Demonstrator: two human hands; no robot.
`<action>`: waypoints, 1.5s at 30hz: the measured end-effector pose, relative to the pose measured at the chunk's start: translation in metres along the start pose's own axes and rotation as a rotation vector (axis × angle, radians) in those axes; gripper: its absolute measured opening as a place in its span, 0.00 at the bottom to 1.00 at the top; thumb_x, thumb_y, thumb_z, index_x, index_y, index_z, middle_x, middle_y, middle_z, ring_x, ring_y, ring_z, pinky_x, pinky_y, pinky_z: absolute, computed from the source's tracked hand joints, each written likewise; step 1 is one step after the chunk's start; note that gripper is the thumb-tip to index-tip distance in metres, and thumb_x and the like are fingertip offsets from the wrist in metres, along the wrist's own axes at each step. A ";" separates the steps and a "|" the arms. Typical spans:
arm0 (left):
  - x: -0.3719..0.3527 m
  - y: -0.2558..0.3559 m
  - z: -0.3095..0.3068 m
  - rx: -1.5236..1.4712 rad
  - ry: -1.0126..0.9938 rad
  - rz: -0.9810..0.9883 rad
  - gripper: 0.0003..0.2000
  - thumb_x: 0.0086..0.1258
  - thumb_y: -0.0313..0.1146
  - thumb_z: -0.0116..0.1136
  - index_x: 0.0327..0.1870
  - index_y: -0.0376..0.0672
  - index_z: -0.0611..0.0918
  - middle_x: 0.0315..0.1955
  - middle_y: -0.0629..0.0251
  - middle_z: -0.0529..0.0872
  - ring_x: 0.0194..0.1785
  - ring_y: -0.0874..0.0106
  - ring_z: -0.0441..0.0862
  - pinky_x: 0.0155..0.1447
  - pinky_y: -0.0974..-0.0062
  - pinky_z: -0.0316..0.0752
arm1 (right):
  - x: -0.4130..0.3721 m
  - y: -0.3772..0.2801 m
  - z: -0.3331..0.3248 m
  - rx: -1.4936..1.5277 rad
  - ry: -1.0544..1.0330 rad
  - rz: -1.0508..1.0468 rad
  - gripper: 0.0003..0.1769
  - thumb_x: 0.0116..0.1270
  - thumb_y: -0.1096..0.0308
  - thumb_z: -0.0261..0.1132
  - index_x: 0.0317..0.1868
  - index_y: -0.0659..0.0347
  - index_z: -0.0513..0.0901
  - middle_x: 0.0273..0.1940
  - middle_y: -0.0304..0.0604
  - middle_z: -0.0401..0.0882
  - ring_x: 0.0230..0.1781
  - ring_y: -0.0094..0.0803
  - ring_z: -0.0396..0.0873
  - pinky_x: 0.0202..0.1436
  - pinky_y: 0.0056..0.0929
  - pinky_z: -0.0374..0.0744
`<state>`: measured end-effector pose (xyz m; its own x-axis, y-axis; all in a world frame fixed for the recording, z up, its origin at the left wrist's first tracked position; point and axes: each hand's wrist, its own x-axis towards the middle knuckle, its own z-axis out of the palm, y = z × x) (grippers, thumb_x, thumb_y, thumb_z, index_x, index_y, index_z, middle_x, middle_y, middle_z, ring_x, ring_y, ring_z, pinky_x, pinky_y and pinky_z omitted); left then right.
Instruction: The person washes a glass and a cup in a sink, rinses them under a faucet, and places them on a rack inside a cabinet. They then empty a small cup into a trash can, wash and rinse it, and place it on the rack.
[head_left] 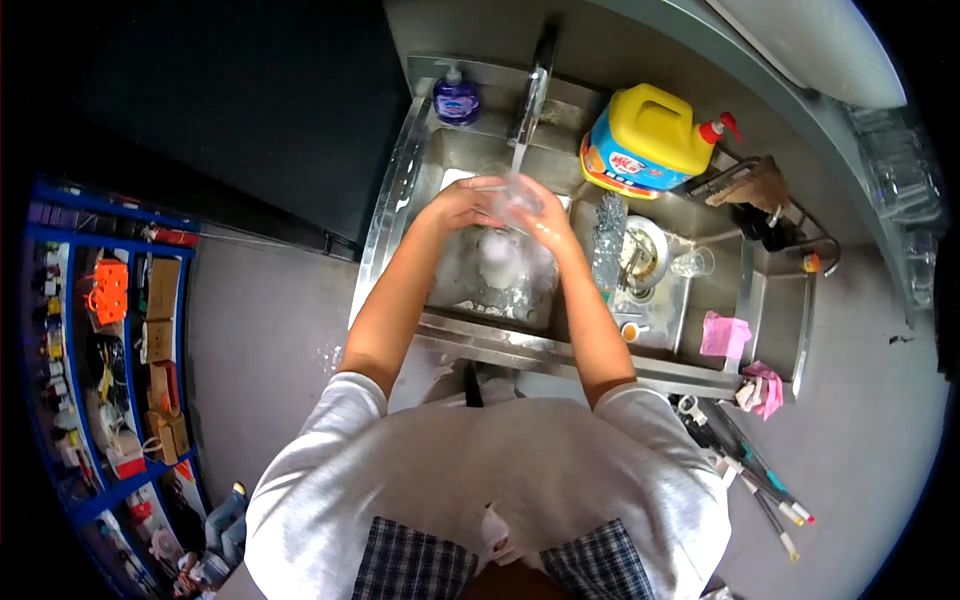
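Observation:
Under the running faucet, my left hand and my right hand hold a clear, wet object between them, which looks like a glass or plastic vessel. Water falls onto it and splashes. My left hand is round its left side, my right hand round its right side. Below them, in the left basin of the metal sink, lies a whitish, foamy round shape, blurred by the water. What it is I cannot tell.
Behind the basin stand a purple soap bottle and a yellow detergent jug. The right basin holds a round metal dish, a glass and a small cup. Pink cloths hang right. Blue shelves stand far left.

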<state>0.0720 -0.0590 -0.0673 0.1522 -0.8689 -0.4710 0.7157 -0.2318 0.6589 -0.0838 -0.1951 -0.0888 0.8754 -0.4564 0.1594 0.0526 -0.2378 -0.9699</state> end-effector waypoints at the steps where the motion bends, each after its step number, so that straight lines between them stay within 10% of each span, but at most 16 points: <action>1: 0.001 -0.007 -0.005 -0.032 -0.017 0.010 0.25 0.65 0.16 0.44 0.65 0.41 0.68 0.52 0.56 0.79 0.50 0.58 0.81 0.44 0.65 0.81 | -0.004 0.003 -0.009 -0.067 0.043 0.087 0.30 0.61 0.59 0.68 0.60 0.65 0.71 0.53 0.47 0.77 0.54 0.36 0.76 0.56 0.34 0.77; 5: 0.005 -0.028 -0.016 0.007 -0.055 -0.081 0.23 0.65 0.19 0.47 0.62 0.42 0.70 0.49 0.57 0.80 0.51 0.57 0.81 0.43 0.68 0.80 | -0.010 -0.019 -0.011 0.586 0.315 0.751 0.19 0.66 0.52 0.61 0.42 0.61 0.81 0.35 0.40 0.79 0.37 0.28 0.78 0.38 0.30 0.81; 9: 0.035 -0.071 -0.056 0.075 0.102 -0.259 0.15 0.66 0.26 0.49 0.53 0.42 0.75 0.41 0.62 0.82 0.41 0.66 0.82 0.42 0.72 0.77 | 0.024 -0.023 -0.004 -0.151 0.126 0.613 0.17 0.63 0.53 0.63 0.36 0.59 0.82 0.20 0.40 0.76 0.28 0.35 0.79 0.33 0.32 0.78; 13: 0.106 -0.146 -0.115 0.520 0.003 0.250 0.11 0.69 0.40 0.50 0.44 0.45 0.76 0.36 0.71 0.78 0.35 0.74 0.74 0.36 0.74 0.71 | 0.046 -0.059 0.032 -0.734 0.143 -0.110 0.14 0.57 0.57 0.66 0.39 0.57 0.83 0.31 0.51 0.81 0.34 0.49 0.80 0.41 0.42 0.78; 14: 0.106 -0.147 -0.099 -0.050 -0.151 0.136 0.12 0.69 0.44 0.51 0.41 0.47 0.75 0.32 0.72 0.76 0.31 0.76 0.72 0.33 0.76 0.69 | 0.050 -0.063 0.034 -0.781 0.130 -0.292 0.14 0.56 0.58 0.66 0.39 0.57 0.83 0.33 0.52 0.81 0.36 0.51 0.80 0.43 0.43 0.78; 15: 0.087 -0.128 -0.058 -0.611 -0.237 -0.034 0.13 0.69 0.48 0.53 0.38 0.48 0.74 0.29 0.73 0.74 0.26 0.78 0.69 0.30 0.79 0.67 | 0.053 -0.067 0.032 -0.772 0.059 -0.251 0.15 0.55 0.58 0.66 0.39 0.57 0.83 0.34 0.52 0.82 0.36 0.51 0.80 0.43 0.43 0.78; 20: 0.086 -0.132 -0.027 -0.400 -0.028 0.074 0.09 0.71 0.43 0.53 0.42 0.50 0.75 0.31 0.74 0.75 0.24 0.79 0.68 0.29 0.82 0.67 | 0.052 -0.061 0.024 -0.785 0.013 -0.012 0.16 0.53 0.60 0.67 0.41 0.57 0.82 0.35 0.51 0.82 0.37 0.49 0.81 0.43 0.41 0.79; 27: 0.009 -0.042 -0.013 0.052 -0.141 -0.006 0.25 0.60 0.26 0.59 0.61 0.43 0.72 0.56 0.62 0.78 0.57 0.65 0.77 0.60 0.69 0.72 | 0.004 0.019 -0.018 0.443 0.233 0.835 0.19 0.63 0.50 0.62 0.43 0.56 0.79 0.31 0.38 0.81 0.25 0.30 0.78 0.21 0.29 0.76; 29: 0.024 -0.032 -0.017 0.327 -0.257 0.230 0.25 0.59 0.24 0.58 0.61 0.42 0.72 0.55 0.62 0.78 0.59 0.66 0.76 0.62 0.70 0.70 | -0.015 0.039 -0.017 0.766 0.114 1.007 0.17 0.65 0.47 0.60 0.42 0.51 0.79 0.30 0.36 0.79 0.23 0.26 0.75 0.17 0.22 0.71; 35: 0.012 -0.006 0.039 0.355 -0.286 0.481 0.39 0.54 0.23 0.66 0.69 0.45 0.61 0.58 0.60 0.74 0.63 0.67 0.70 0.64 0.66 0.69 | -0.033 0.060 0.051 1.514 0.156 0.790 0.13 0.63 0.54 0.56 0.40 0.54 0.77 0.29 0.36 0.78 0.23 0.32 0.77 0.16 0.25 0.70; 45: 0.040 -0.048 0.045 0.663 -0.119 0.660 0.45 0.40 0.27 0.78 0.64 0.42 0.64 0.51 0.63 0.75 0.59 0.69 0.72 0.61 0.68 0.72 | -0.034 0.062 0.031 1.426 0.265 0.772 0.20 0.67 0.51 0.49 0.52 0.51 0.75 0.45 0.38 0.80 0.38 0.34 0.80 0.40 0.34 0.78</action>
<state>0.0131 -0.1022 -0.0917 0.2910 -0.9441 0.1551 -0.0297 0.1531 0.9878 -0.0954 -0.1674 -0.1604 0.8090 -0.2461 -0.5338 0.1740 0.9677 -0.1826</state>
